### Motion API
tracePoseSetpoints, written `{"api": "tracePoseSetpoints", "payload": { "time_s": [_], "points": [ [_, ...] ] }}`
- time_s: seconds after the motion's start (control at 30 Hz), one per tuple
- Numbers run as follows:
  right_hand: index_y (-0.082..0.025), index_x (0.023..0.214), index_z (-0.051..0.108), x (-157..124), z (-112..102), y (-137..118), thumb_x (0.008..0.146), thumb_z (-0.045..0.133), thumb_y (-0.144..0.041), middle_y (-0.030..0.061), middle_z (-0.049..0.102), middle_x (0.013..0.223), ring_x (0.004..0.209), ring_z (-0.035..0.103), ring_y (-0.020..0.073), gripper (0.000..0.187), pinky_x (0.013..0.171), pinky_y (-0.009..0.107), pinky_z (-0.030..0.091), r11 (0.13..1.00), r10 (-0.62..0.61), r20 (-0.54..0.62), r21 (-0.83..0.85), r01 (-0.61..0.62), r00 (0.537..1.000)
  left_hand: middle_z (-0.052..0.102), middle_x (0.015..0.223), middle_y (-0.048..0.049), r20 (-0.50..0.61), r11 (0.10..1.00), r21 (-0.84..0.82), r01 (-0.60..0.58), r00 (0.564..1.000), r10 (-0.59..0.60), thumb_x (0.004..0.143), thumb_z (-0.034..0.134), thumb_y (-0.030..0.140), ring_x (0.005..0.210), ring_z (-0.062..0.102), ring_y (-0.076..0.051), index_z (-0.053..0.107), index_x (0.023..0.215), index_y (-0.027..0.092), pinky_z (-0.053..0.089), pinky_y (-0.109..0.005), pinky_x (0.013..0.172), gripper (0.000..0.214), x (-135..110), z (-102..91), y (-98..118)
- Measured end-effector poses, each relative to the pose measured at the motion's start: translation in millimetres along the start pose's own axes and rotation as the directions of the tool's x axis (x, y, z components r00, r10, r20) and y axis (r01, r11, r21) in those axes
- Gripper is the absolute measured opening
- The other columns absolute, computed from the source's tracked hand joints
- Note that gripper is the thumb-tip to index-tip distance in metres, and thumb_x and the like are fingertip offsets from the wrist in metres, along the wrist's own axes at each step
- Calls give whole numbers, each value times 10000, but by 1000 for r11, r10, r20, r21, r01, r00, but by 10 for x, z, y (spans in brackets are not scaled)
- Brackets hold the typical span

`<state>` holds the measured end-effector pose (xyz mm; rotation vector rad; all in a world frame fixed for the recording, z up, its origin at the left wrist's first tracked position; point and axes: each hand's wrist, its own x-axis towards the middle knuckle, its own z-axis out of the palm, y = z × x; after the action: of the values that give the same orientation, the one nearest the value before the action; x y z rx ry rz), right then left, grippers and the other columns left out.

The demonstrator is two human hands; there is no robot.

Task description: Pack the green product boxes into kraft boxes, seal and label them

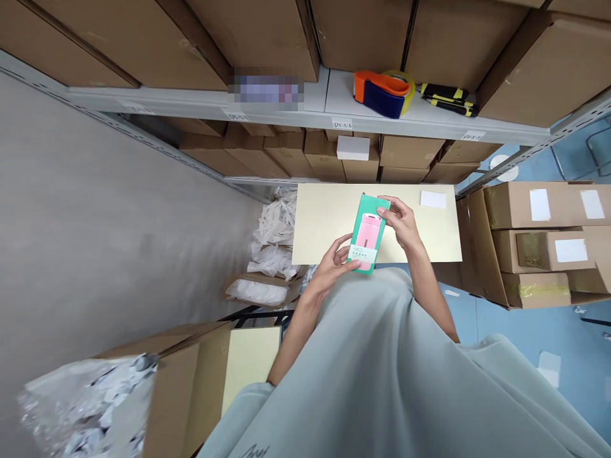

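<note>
Head view, only one: both hands up in front of the chest holding a small green carton point(366, 233) with a pink product printed on its face. Left hand point(334, 264) wraps the carton's lower end, fingers curled shut around it, thumb along the near edge. Right hand point(401, 222) pinches the top end, fingertips closed on the flap area; can't tell if the flap is open. The carton hangs upright, slightly tilted, above a pale cardboard sheet point(324, 216), not touching it. To handle this well, I'd judge: keep the lower grip firm, work the top with fingertips only, avoid crushing the thin walls. Around: tape dispenser point(382, 93) and yellow-black cutters point(446, 99) on the grey shelf point(200, 102), brown boxes point(539, 245) stacked right, plastic bags point(274, 242) heaped left.
</note>
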<state>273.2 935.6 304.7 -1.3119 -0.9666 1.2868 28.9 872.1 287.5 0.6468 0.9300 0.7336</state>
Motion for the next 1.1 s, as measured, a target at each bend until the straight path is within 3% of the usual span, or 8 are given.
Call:
{"api": "tracePoseSetpoints", "payload": {
  "time_s": [0.2, 0.37, 0.47, 0.6, 0.67, 0.8, 0.97, 1.1],
  "points": [
    [-328, 1336, 740, -24, -87, -79, 838, 866, -765, 50, 777, 1157, 1093, 749, 262, 675, 925, 406, 662, 1000, -5, 114, 7, 4, 993, 852, 1200, -88, -85, 1000, -8, -15, 996, 14, 662, 1062, 325, 1096, 806, -289, 689, 1468, 241, 618, -351, 939, 892, 17, 30, -24],
    [-395, 1547, 603, -71, -121, -78, 830, 815, -872, 65, 782, 1287, 1154, 766, 296, 887, 967, 464, 671, 995, -21, 176, 101, 4, 984, 853, 1209, -100, 39, 981, -175, 87, 996, -82, 662, 1011, 436, 1120, 805, -329, 794, 1298, 227, 635, -379, 929, 704, 8, 22, -34],
    [-368, 1458, 650, -69, -95, -69, 798, 842, -871, 71, 777, 1313, 1163, 761, 310, 851, 928, 448, 675, 994, -33, 127, 103, 20, 991, 836, 1284, -126, 107, 968, -218, 124, 989, -102, 703, 973, 480, 1256, 769, -384, 759, 1398, 229, 625, -464, 1047, 770, 20, 74, -17],
    [-330, 1289, 693, -36, -88, -61, 767, 911, -800, 73, 780, 1261, 1133, 757, 293, 736, 906, 413, 671, 997, -61, 11, 42, 60, 998, 781, 1420, -113, 37, 996, -90, 5, 999, -1, 728, 1008, 399, 1356, 728, -340, 583, 1615, 279, 570, -415, 1128, 991, 85, 119, 22],
    [-321, 1261, 688, -20, -95, -39, 775, 921, -764, 71, 777, 1232, 1086, 761, 276, 697, 890, 406, 672, 998, -69, -38, 3, 69, 997, 773, 1422, -110, 12, 998, 0, -59, 998, 59, 693, 1049, 360, 1376, 713, -318, 565, 1614, 296, 545, -388, 1145, 1042, 134, 120, 24],
    [-318, 1260, 682, -20, -107, -20, 797, 910, -750, 70, 769, 1212, 1029, 765, 259, 673, 848, 389, 676, 998, -59, -80, -25, 58, 995, 812, 1304, -112, -34, 994, 73, -85, 996, 88, 705, 1057, 366, 1297, 744, -309, 637, 1487, 259, 565, -383, 1094, 894, 199, 113, -6],
    [-340, 1280, 683, -76, -150, -129, 871, 832, -791, 63, 761, 1280, 1160, 736, 258, 627, 901, 386, 683, 999, -32, -26, 2, 32, 999, 828, 1314, -110, -40, 999, -41, -10, 999, 9, 736, 1029, 390, 1221, 789, -310, 665, 1460, 236, 614, -349, 982, 825, 180, 63, -43],
    [-365, 1370, 677, -115, -157, -171, 904, 762, -842, 58, 758, 1305, 1202, 726, 275, 672, 941, 414, 679, 999, -32, 28, 8, 32, 999, 825, 1345, -144, 70, 970, -223, 99, 994, -85, 734, 991, 423, 1310, 767, -369, 725, 1395, 179, 635, -421, 1065, 753, 156, -38, -103]
  ]
}}
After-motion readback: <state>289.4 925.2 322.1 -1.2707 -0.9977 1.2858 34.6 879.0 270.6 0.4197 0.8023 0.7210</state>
